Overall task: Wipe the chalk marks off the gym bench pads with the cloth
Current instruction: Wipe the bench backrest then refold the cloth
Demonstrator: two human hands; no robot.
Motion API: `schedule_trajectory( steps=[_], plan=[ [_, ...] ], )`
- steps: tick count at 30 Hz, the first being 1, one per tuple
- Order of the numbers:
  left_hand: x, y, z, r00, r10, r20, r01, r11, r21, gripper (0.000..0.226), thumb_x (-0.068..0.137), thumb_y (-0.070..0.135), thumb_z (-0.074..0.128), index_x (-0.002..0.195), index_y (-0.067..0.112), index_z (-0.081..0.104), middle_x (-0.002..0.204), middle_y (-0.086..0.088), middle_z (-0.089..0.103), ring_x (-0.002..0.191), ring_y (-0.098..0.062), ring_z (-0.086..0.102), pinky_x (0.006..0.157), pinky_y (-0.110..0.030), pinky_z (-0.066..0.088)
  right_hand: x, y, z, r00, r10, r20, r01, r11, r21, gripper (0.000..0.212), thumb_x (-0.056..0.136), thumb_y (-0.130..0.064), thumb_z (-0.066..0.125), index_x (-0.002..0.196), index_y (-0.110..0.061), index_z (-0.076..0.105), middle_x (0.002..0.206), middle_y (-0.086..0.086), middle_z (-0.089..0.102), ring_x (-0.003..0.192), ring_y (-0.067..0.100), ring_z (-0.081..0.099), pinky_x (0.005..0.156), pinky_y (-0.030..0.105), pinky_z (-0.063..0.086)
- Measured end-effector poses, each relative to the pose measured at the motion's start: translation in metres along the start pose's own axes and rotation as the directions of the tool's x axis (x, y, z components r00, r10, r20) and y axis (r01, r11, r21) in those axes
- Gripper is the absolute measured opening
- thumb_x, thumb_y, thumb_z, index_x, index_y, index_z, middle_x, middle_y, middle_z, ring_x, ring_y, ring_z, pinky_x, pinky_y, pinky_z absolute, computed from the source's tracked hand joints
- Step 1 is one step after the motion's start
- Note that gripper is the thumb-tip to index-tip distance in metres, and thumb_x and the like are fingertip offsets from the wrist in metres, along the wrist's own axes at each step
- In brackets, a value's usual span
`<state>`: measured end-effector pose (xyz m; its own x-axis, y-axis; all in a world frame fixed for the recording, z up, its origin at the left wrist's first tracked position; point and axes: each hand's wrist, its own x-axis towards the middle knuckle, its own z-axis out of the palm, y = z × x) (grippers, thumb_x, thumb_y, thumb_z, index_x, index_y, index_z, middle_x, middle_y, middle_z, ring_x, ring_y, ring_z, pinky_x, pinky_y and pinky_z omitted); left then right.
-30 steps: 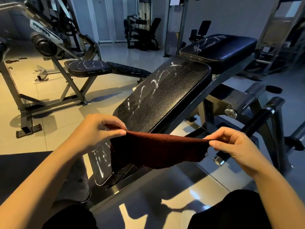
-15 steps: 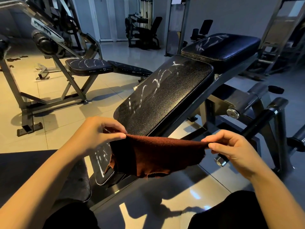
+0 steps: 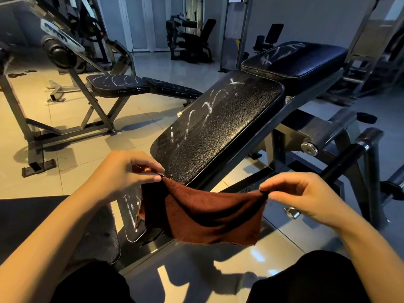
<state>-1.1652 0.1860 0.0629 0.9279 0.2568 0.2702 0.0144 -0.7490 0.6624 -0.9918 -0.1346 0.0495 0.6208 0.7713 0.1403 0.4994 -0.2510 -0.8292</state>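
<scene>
A dark red cloth [image 3: 207,215] hangs in the air between my hands, in front of the near end of a black slanted bench pad [image 3: 223,127]. White chalk streaks cross that pad's left half. My left hand [image 3: 124,171] pinches the cloth's left top corner. My right hand [image 3: 299,193] pinches the right top corner. A second black pad [image 3: 301,62] lies beyond the first, scribbled with chalk. Behind the cloth, a small lower pad [image 3: 131,215] also shows chalk lines, partly hidden.
Another bench [image 3: 118,84] with a chalked seat stands on the tiled floor at the left. A black handle bar [image 3: 341,162] and steel frame parts stick out at the right of the bench. More gym machines stand at the back. My knees are at the bottom edge.
My hands have come closer together, so the cloth sags more and hangs lower between them. The benches have not moved.
</scene>
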Motion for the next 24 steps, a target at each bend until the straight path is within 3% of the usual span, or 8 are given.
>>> schedule_trajectory(
  steps=[3,9,12,15,17,19,21,24],
  plan=[
    [0.0,-0.002,0.0,1.0,-0.018,0.007,0.018,1.0,0.019,0.02,0.059,0.038,0.07,0.078,0.045,0.073,0.091,0.028,0.067,0.088,0.004,0.062,0.075,-0.018,0.051,0.002,0.005,0.005,0.983,-0.084,-0.166,0.067,0.992,-0.103,0.031,0.079,-0.003,0.073,0.097,-0.028,0.072,0.094,-0.012,0.072,0.094,0.009,0.068,0.086,0.024,0.055],
    [-0.005,-0.004,0.004,1.0,0.017,-0.007,-0.016,0.989,0.148,0.031,0.071,0.008,0.08,0.084,0.035,0.072,0.081,0.016,0.068,0.089,0.001,0.059,0.073,-0.016,0.05,0.01,0.011,0.019,0.858,-0.286,-0.427,0.063,0.883,-0.465,0.038,0.083,0.001,0.069,0.109,-0.027,0.066,0.097,-0.006,0.061,0.087,0.004,0.056,0.079,0.02,0.047],
    [0.006,-0.003,0.006,0.991,0.082,-0.102,-0.052,0.962,0.267,0.018,0.077,0.009,0.077,0.088,0.023,0.076,0.084,0.01,0.065,0.078,-0.009,0.06,0.07,-0.028,0.051,0.011,0.004,0.014,0.882,-0.209,-0.423,0.021,0.913,-0.407,0.03,0.085,0.001,0.065,0.1,-0.025,0.07,0.094,-0.008,0.057,0.089,0.0,0.054,0.073,0.014,0.041],
    [0.051,0.001,0.025,0.953,0.145,-0.266,-0.029,0.917,0.397,0.012,0.081,0.01,0.074,0.087,0.02,0.075,0.087,0.003,0.063,0.086,-0.022,0.057,0.073,-0.032,0.042,0.016,0.009,0.008,0.914,-0.055,-0.403,-0.07,0.954,-0.29,0.036,0.084,0.002,0.065,0.081,-0.034,0.065,0.093,-0.004,0.059,0.087,0.004,0.056,0.072,0.015,0.042],
    [0.084,0.002,0.058,0.936,0.159,-0.314,-0.007,0.901,0.435,0.013,0.08,0.012,0.073,0.089,0.021,0.075,0.096,-0.001,0.062,0.093,-0.028,0.054,0.075,-0.036,0.043,0.019,0.019,-0.003,0.881,0.055,-0.469,-0.185,0.954,-0.236,0.038,0.085,0.003,0.065,0.079,-0.034,0.063,0.094,0.0,0.059,0.083,0.006,0.056,0.07,0.016,0.041],
    [0.099,-0.003,0.094,0.923,0.089,-0.375,0.036,0.949,0.313,0.017,0.084,0.011,0.068,0.097,0.021,0.072,0.102,0.0,0.058,0.099,-0.026,0.052,0.077,-0.034,0.044,0.021,0.027,-0.009,0.828,0.145,-0.541,-0.352,0.886,-0.301,0.029,0.085,0.001,0.066,0.091,-0.027,0.066,0.104,0.006,0.057,0.086,0.012,0.055,0.073,0.02,0.04],
    [0.097,-0.01,0.113,0.872,-0.026,-0.489,0.055,0.997,0.046,0.026,0.085,0.009,0.067,0.109,0.021,0.068,0.102,0.003,0.054,0.096,-0.013,0.054,0.078,-0.014,0.037,0.024,0.026,0.008,0.783,-0.055,-0.619,-0.354,0.779,-0.517,0.033,0.083,0.004,0.067,0.112,-0.011,0.065,0.112,0.013,0.055,0.099,0.027,0.054,0.082,0.031,0.041],
    [0.096,-0.022,0.103,0.835,-0.17,-0.523,0.085,0.979,-0.183,0.048,0.079,0.014,0.078,0.121,0.024,0.058,0.102,0.003,0.049,0.073,0.006,0.053,0.071,-0.005,0.038,0.06,-0.002,0.08,0.801,-0.467,-0.374,0.062,0.687,-0.724,0.037,0.082,-0.002,0.06,0.119,-0.001,0.065,0.117,0.014,0.061,0.111,0.031,0.054,0.1,0.038,0.041]
  ],
)
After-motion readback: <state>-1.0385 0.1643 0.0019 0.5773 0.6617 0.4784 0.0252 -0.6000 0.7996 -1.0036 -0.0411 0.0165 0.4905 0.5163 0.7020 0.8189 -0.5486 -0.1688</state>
